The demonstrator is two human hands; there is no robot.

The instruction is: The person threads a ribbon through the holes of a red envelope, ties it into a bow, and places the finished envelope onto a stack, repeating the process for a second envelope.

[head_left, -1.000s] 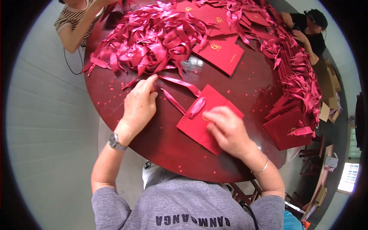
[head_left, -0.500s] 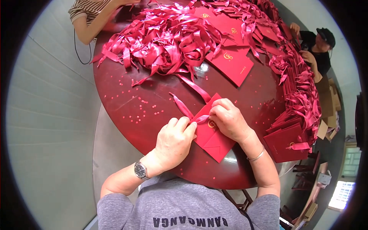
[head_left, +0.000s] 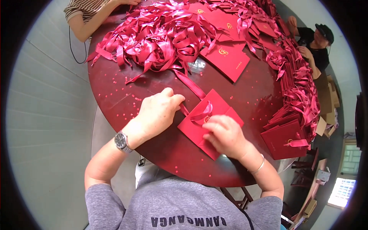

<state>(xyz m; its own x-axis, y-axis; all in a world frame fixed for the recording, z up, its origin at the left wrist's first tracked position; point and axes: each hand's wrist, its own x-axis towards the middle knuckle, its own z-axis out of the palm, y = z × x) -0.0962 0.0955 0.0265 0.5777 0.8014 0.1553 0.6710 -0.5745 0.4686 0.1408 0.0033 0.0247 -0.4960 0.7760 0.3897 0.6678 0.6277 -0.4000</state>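
A flat red paper bag (head_left: 196, 134) with a gold emblem lies tilted on the table in front of me. A pink satin ribbon loop (head_left: 203, 110) rests on its face near the upper edge. At the bag's upper left side my left hand (head_left: 157, 109) is closed, its fingertips pinching a ribbon tail that runs to the bag. My right hand (head_left: 226, 136) hovers over the bag's lower right part, fingers curled with a gap at the thumb, nothing visible in them. Another long ribbon (head_left: 191, 85) stretches from the bag's top corner toward the ribbon pile.
A heap of pink ribbons (head_left: 161, 38) covers the far left of the round red table (head_left: 153, 143). Beyond my bag lie more red bags (head_left: 226, 61). Packed bags with ribbons (head_left: 285, 138) line the right edge. Two other people sit at the far left and far right.
Both hands have come off the ribbon loop at the bag's upper part. My left hand moved left and up to the ribbon tail; my right hand moved down. The loop now lies loose.
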